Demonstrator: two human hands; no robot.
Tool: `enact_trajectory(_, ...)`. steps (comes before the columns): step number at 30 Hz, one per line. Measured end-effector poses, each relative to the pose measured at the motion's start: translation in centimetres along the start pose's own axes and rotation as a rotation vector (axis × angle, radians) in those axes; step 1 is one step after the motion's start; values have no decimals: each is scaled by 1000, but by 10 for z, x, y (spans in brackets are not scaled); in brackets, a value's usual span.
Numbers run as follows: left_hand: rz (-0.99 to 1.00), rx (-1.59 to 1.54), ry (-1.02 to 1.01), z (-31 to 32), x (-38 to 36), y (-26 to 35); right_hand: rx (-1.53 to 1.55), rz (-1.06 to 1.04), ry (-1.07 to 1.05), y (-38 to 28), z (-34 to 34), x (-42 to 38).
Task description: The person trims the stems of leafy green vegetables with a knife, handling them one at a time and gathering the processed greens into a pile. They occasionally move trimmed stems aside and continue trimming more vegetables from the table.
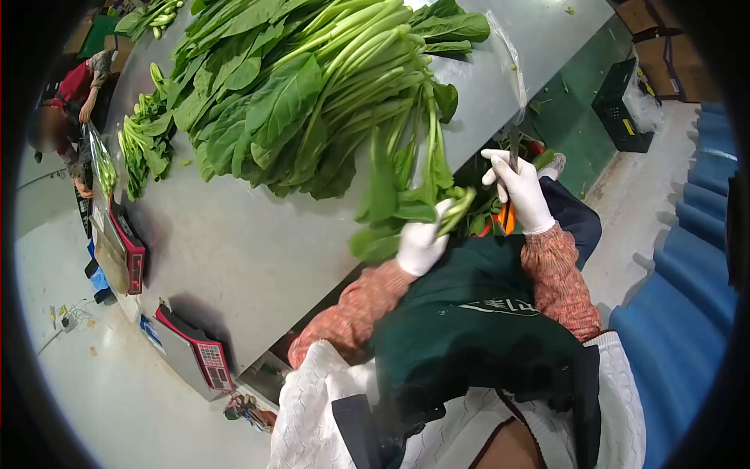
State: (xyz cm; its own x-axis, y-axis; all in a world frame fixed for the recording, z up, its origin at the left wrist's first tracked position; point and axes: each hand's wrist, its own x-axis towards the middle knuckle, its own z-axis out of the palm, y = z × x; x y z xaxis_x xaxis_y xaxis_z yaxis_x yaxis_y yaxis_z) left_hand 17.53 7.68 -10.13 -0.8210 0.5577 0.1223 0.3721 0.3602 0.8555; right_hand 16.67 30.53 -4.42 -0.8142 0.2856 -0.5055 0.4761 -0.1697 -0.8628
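My left hand (423, 244), in a white glove, is closed around a small bunch of leafy greens (383, 207) at the table's near edge; the leaves are partly blurred. To its right, my gloved right hand (522, 190) grips a knife with an orange handle (506, 218), its dark blade pointing up. A large heap of leafy greens (289, 109) with long pale stems covers the upper middle of the metal table (266, 250). Beneath my hands, more greens and something red show beside the table edge, partly hidden.
Two red scales (209, 361) (134, 262) stand along the table's left side. A co-worker (74, 98) at the upper left holds a bag of greens (103, 168). A black crate (621, 109), cardboard boxes (668, 66) and blue sheeting (680, 289) are at the right.
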Motion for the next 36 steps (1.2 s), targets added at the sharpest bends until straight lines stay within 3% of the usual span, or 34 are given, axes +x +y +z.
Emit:
enact_trajectory(1, 113, -141, 88, 22, 17, 6, 21, -43, 11, -3, 1, 0)
enact_trajectory(3, 9, -209, 98, 64, 39, 17, -16, -114, 129, -9, -7, 5)
enact_trajectory(4, -130, -158, -60, 90, 45, 7, -35, -148, 213, -17, -13, 7)
enact_trajectory(6, -169, 119, -76, 134, 61, 4, -115, -130, 289, -28, -30, 11)
enact_trajectory(8, -308, -50, -279, 125, 82, 30, -176, -176, 323, -38, -41, 8)
enact_trajectory(9, -148, 97, -255, 120, 86, 38, -181, -199, 324, -40, -44, 7)
enact_trajectory(12, -61, 33, -684, 95, 89, 45, -194, -208, 304, -45, -32, 9)
enact_trajectory(13, -33, 42, -711, 81, 82, 50, -203, -381, 249, -30, -24, 20)
enact_trajectory(14, 90, 40, -683, 71, 74, 46, -351, -410, 263, -15, -14, 33)
enact_trajectory(15, 126, 82, -706, 52, 71, 50, -540, -314, 227, -40, 8, 22)
enact_trajectory(16, 162, 124, -726, 33, 70, 55, -651, -402, 339, -35, 28, 25)
enact_trajectory(18, 200, 218, -691, 2, 66, 49, -876, -479, 376, -7, 42, 52)
enact_trajectory(21, 196, 312, -184, -49, 78, 57, -817, -280, 308, 13, 19, 49)
enact_trajectory(24, 179, 721, 128, -85, 97, 31, -755, -213, 356, 40, -19, 17)
enact_trajectory(26, 64, 939, 179, -91, 112, 23, -702, -71, 380, 56, -41, 2)
enact_trajectory(28, 76, 939, 153, -85, 122, 5, -507, -222, 533, 82, -52, -2)
enact_trajectory(30, -30, 870, 106, -71, 123, -20, -575, -320, 639, 89, -56, -4)
enact_trajectory(32, 71, 888, 132, -68, 124, -27, -590, -411, 758, 67, -46, -9)
enact_trajectory(34, 122, 753, 131, -75, 124, -15, -526, -457, 721, 41, -36, -10)
enact_trajectory(36, 204, 610, 121, -83, 124, 9, -260, -323, 485, 18, -23, -7)
